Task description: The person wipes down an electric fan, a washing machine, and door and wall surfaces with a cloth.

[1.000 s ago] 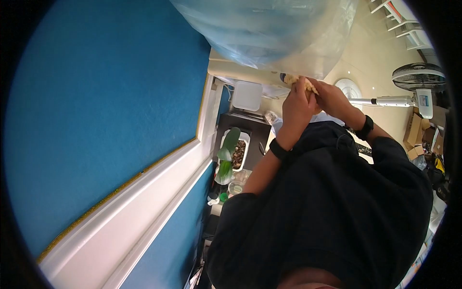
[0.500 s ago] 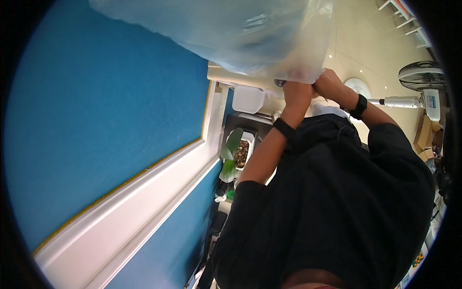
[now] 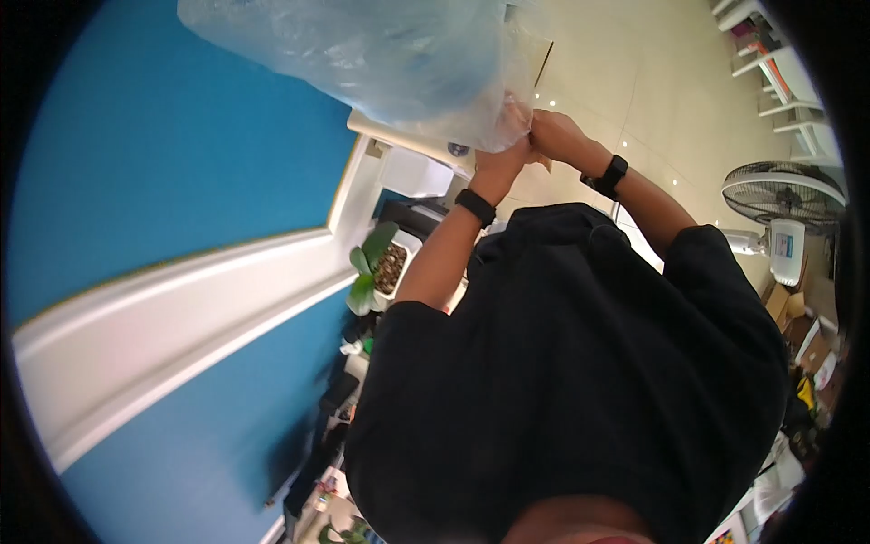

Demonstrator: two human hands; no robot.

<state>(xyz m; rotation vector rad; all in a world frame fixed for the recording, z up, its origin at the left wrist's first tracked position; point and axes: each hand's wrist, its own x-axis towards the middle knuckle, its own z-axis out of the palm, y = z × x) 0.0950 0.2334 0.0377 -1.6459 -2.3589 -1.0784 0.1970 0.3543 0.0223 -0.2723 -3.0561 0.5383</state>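
Note:
A large translucent plastic bag [image 3: 399, 68], puffed out and wrinkled, fills the top of the head view. Its lower edge meets both of my hands. My left hand [image 3: 503, 161], with a black band on the wrist, is closed at the bag's edge, its fingers partly behind the plastic. Right beside it, my right hand [image 3: 553, 136], with a black watch on the wrist, is closed on the same edge. The two hands touch or nearly touch. Bluish shapes show dimly through the plastic, but I cannot make them out.
A blue wall [image 3: 163, 181] with white moulding [image 3: 181, 290] runs along the left. Near my left arm are a white plastic container [image 3: 415, 174] and a potted plant [image 3: 390, 267]. A fan [image 3: 784, 199] stands at the right, with white chairs [image 3: 793, 77] beyond it and boxes below.
My view has shifted, so the hands, plant and container appear further left. The bag has moved left with the hands and covers less of the floor. Both hands stay closed at its edge.

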